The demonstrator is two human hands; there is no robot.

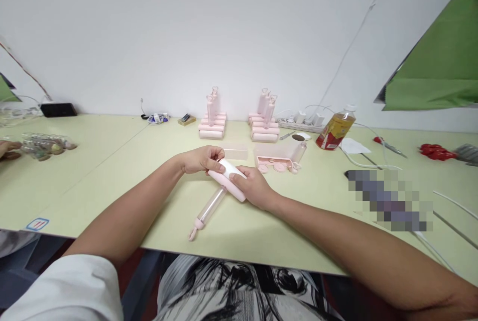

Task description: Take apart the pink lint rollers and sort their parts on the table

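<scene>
A pink lint roller (234, 187) with a white roll (230, 168) is held tilted above the table. Its clear handle (209, 210) points down toward me and ends in a pink loop. My left hand (203, 160) grips the roller's far left end, thumb on the white roll. My right hand (254, 186) is wrapped round the other end, its thumb also pressed on the roll. Just beyond the hands lie a clear plastic cover (235, 154) and another pink roller part (274, 161) with a clear handle and round end pieces.
Several pink lint rollers stand in a left group (211, 129) and a right group (265, 132) by the wall. On the right are a drink bottle (336, 129), a power strip (298, 124), cables and red-handled scissors (388, 147). At far left, another person's hand (9, 149) is near small bottles (47, 146).
</scene>
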